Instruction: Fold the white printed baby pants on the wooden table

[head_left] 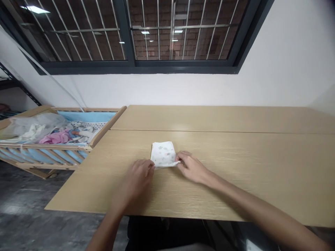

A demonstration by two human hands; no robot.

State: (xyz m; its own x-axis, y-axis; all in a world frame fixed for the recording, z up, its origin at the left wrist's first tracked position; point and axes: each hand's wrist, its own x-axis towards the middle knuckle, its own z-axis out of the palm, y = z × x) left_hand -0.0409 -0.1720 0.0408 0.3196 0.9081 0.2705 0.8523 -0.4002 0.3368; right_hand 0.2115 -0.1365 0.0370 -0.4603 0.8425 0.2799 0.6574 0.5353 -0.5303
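A small white cloth (163, 153) with a faint printed pattern lies folded into a rough square on the wooden table. Its near edge is pinched at both corners and looks slightly raised or rolled. My left hand (138, 174) grips the near left corner, its fingers closed and a little blurred. At the near right corner, my right hand (192, 166) pinches the cloth between thumb and fingers. What kind of cloth item it is cannot be made out.
The light wooden table (248, 167) has a seam across its back part and meets a white wall below a barred window (180, 66). Left of it stands a wooden crib (104, 128) with blue lining, holding a heap of clothes (59, 136) and a translucent plastic bag (39, 122).
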